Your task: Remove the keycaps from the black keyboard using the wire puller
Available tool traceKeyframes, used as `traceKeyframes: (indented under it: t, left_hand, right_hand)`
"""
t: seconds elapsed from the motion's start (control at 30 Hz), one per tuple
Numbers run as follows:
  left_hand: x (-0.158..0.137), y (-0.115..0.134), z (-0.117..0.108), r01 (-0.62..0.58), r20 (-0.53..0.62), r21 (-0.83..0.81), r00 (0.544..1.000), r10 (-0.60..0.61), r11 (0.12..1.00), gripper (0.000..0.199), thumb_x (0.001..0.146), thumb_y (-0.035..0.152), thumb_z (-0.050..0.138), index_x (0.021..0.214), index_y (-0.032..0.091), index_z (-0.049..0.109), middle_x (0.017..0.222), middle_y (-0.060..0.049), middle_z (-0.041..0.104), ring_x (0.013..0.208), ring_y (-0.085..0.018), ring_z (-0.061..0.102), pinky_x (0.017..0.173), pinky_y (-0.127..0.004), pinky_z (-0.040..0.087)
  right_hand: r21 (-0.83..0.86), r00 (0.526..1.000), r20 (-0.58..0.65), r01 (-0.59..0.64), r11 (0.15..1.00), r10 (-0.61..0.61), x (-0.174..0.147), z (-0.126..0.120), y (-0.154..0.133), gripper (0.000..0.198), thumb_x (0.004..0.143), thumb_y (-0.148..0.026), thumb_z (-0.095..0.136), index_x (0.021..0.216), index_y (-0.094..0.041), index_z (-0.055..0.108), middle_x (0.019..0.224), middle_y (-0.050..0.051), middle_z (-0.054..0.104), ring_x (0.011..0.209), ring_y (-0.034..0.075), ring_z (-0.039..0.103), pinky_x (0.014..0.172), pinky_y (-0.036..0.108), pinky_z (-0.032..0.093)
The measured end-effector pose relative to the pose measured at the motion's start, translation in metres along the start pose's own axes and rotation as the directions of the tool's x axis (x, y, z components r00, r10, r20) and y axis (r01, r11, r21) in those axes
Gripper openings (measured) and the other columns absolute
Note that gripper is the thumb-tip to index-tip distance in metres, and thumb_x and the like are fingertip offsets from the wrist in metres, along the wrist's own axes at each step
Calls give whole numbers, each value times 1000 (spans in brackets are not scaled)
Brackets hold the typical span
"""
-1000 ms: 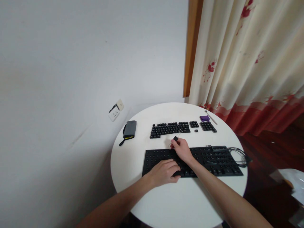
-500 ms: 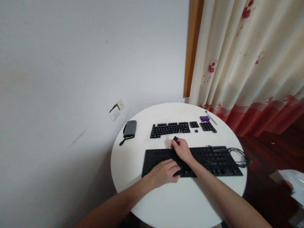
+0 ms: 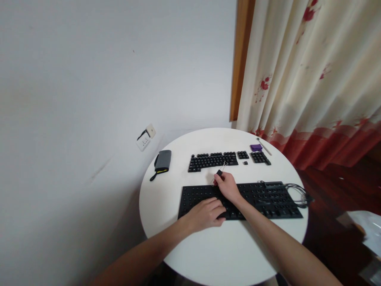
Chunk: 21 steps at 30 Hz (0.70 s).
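A black keyboard [image 3: 268,202] without keycaps on much of it lies across the front half of the table. My left hand [image 3: 205,214] is on its near edge, fingers curled over the top and thumb at the front side, gripping it. Over the keyboard's far edge, my right hand [image 3: 228,186] pinches a wire keycap puller [image 3: 219,172] by its black handle. The puller's wire ends stick out both ways, one toward the loose keycaps [image 3: 212,160], the other down at the keyboard. My right forearm covers part of the keyboard's middle.
Behind the keyboard sit more keycap groups [image 3: 260,157] and a single keycap [image 3: 245,163]. A purple cloth [image 3: 256,147] and a thin brush [image 3: 264,147] lie at the back right, a grey pouch [image 3: 163,161] at the left. A coiled cable [image 3: 299,194] hangs over the right edge.
The view has shifted very slightly. Both hands, the keycap puller and the keyboard stay in nearly the same places.
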<state>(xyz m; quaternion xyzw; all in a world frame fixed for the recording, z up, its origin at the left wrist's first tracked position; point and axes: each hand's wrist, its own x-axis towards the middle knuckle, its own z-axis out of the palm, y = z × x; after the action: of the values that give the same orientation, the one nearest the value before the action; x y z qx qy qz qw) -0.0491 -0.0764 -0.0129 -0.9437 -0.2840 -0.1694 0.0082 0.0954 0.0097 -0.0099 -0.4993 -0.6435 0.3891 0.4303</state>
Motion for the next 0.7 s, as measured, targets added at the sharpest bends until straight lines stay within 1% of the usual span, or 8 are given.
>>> traceKeyframes:
  t: [0.13, 0.27, 0.37, 0.7]
  left_hand:
    - [0, 0, 5, 6, -45, -13, 999, -6, 1000, 15, 87, 24, 60, 96, 13, 65, 89, -6, 67, 85, -18, 61, 82, -30, 54]
    - [-1, 1, 5, 7, -86, -15, 996, -8, 1000, 14, 87, 23, 59, 97, 14, 64, 88, -5, 68, 84, -17, 62, 83, -30, 55]
    - [-1, 2, 5, 10, -95, -10, 995, -11, 1000, 13, 88, 23, 59, 97, 15, 63, 88, -5, 67, 84, -17, 62, 83, -30, 55]
    - [-1, 5, 8, -24, -102, 145, 994, 39, 989, 13, 88, 20, 55, 97, 13, 61, 85, -5, 65, 82, -19, 61, 83, -33, 54]
  right_hand:
    - [-10, 1000, -9, 8, 1000, -8, 0, 1, 2, 33, 90, -36, 51, 66, -17, 64, 63, 5, 69, 60, 18, 65, 62, 26, 45]
    - [-19, 1000, -10, 10, 1000, -10, -1, 0, 1, 33, 90, -35, 51, 66, -17, 64, 63, 5, 70, 60, 18, 65, 62, 26, 45]
    - [-18, 1000, -10, 9, 1000, -10, -1, 0, 1, 33, 90, -34, 51, 66, -17, 64, 64, 5, 70, 61, 18, 65, 62, 25, 45]
    - [-32, 1000, -11, 4, 999, -4, 2, 0, 3, 33, 90, -33, 51, 65, -17, 65, 64, 6, 70, 61, 17, 66, 63, 25, 45]
